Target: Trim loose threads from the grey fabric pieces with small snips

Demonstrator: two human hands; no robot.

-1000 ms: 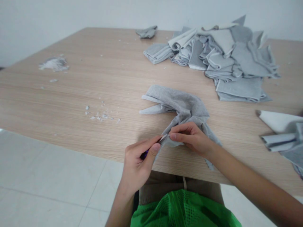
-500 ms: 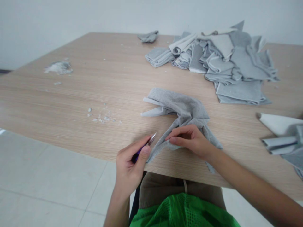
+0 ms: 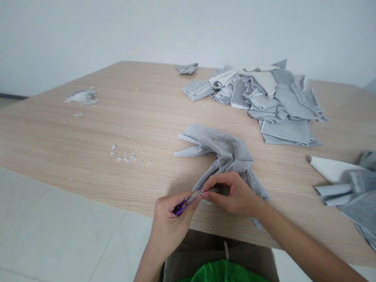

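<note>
Well left of the grey cloth [image 3: 219, 141] on this worktop [image 3: 141, 117] sits a pale heap [image 3: 82, 96], with loose bits [image 3: 129, 158] closer in. At the cloth's near edge, the left hand [image 3: 172, 217] grips a purple tool [image 3: 180, 206]; the right hand [image 3: 233, 196] pinches the fabric there. Trimming, I'd say; the next move calls for a taut edge and fingertips clear. Right of the cloth lie more pieces [image 3: 354, 188].

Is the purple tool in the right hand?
No, the purple tool is gripped in the left hand, between its thumb and fingers.
</note>
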